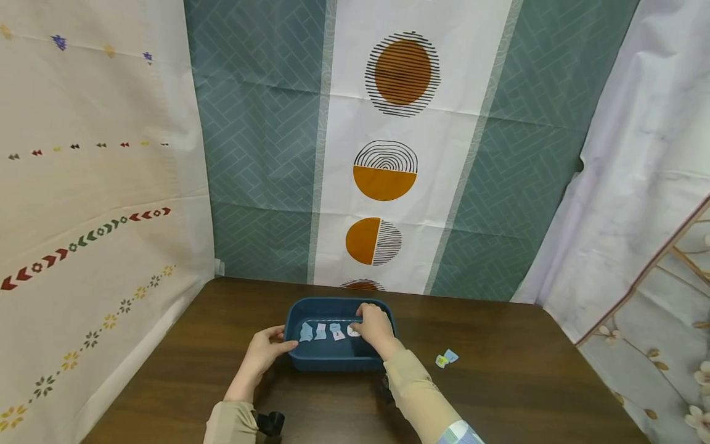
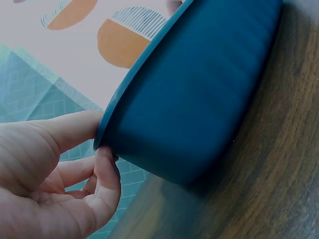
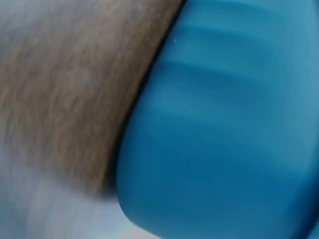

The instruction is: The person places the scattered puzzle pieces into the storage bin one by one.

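Observation:
A dark blue plastic tub [image 1: 344,364] stands on the wooden table. My left hand [image 1: 263,351] grips its left rim, thumb and fingers on either side, as the left wrist view shows closely. Reaching over the right side, my right hand [image 1: 375,328] has its curled fingers inside the tub, at a small white rounded paper piece [image 1: 352,332]. Left of that piece, in a row, are a blue-and-white piece [image 1: 336,332], a pink-and-blue piece [image 1: 320,332] and a light blue piece [image 1: 306,332]. The right wrist view shows only the tub's outer wall [image 3: 214,134], blurred.
To the right of the tub, a yellow-green piece [image 1: 441,361] and a light blue piece [image 1: 451,356] lie together on the brown table [image 1: 516,364]. Patterned cloths hang behind the table [image 1: 383,185] and along both sides.

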The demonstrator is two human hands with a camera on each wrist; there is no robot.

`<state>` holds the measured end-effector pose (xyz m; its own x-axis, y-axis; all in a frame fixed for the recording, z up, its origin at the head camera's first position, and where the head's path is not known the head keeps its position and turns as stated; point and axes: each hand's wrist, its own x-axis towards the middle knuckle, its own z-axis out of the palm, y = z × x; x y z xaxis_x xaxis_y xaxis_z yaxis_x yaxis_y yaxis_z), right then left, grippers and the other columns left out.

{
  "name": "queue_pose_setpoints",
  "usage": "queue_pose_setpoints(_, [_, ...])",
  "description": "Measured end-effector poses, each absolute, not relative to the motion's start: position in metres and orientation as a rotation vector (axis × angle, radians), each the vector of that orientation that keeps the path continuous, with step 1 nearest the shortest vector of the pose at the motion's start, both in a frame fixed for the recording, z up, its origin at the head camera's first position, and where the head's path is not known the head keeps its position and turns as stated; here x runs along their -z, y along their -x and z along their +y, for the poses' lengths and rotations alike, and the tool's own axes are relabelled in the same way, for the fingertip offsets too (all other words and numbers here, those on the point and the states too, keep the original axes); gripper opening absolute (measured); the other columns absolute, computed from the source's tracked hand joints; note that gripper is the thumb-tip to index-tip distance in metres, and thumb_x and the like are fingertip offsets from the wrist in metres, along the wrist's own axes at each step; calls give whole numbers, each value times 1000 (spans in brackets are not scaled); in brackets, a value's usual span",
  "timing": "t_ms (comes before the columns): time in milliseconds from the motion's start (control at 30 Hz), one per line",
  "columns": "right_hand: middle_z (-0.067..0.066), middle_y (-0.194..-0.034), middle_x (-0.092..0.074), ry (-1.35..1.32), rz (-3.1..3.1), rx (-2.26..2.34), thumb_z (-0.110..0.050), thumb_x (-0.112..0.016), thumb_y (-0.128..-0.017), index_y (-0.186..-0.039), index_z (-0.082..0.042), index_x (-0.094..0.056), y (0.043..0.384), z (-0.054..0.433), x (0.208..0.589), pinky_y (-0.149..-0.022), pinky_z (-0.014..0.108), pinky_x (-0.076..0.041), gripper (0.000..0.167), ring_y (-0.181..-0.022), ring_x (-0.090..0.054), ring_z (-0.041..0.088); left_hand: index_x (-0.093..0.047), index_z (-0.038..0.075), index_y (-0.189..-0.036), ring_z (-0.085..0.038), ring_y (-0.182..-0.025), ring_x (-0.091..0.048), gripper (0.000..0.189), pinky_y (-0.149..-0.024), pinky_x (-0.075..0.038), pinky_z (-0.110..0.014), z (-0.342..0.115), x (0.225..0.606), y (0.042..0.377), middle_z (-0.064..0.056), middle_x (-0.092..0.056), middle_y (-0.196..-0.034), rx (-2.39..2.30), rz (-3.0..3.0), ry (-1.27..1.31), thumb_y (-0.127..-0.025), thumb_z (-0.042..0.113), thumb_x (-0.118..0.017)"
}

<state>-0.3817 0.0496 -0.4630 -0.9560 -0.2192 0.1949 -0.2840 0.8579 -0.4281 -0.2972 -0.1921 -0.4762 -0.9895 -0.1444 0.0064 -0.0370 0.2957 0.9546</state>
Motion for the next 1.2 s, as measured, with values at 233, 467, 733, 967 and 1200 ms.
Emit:
queue_pose_setpoints(233, [16, -104, -69, -351, -2852, -705, -18, -80, -81, -104, -1, -67, 379, 60, 457, -86, 43, -54, 31, -89, -65, 28, -55, -16, -125, -21, -80, -60, 58, -75, -53, -32, -192, 478, 298, -23, -57, -103, 1799, -2460, -129, -80, 12, -78])
queue_pose_setpoints(467, [16, -109, -68, -327, -2826, -719, -19, -80, -81, -107, -1, -66, 375, 70, 443, -89, 44, -53, 34, -94, -65, 30, -55, -13, -128, -24, -89, -58, 54, -81, -51, -35, -190, 477, 298, -24, -57, -110, 1796, -2499, -201, -84, 9, -74])
queue_pose_setpoints(733, [17, -111, -68, -308, -2801, -707, -20, -78, -83, -111, 1, -66, 374, 88, 429, -88, 45, -53, 37, -99, -65, 33, -53, -13, -130, -30, -98, -55, 54, -84, -50, -37, -190, 476, 300, -25, -56, -114, 1786, -2524, -220, -85, 10, -73])
queue_pose_setpoints(967, [18, -113, -68, -254, -2792, -697, -21, -77, -84, -113, 1, -65, 374, 110, 425, -88, 46, -52, 37, -101, -65, 35, -52, -13, -131, -31, -100, -53, 55, -81, -49, -33, -192, 474, 299, -25, -55, -114, 1791, -2523, -212, -86, 10, -73])
queue_pose_setpoints(1200, [20, -113, -67, -234, -2784, -686, -21, -76, -85, -112, 2, -64, 370, 135, 429, -87, 47, -51, 37, -102, -64, 38, -52, -14, -131, -28, -97, -53, 56, -77, -49, -30, -193, 472, 299, -25, -55, -113, 1785, -2525, -191, -85, 9, -73])
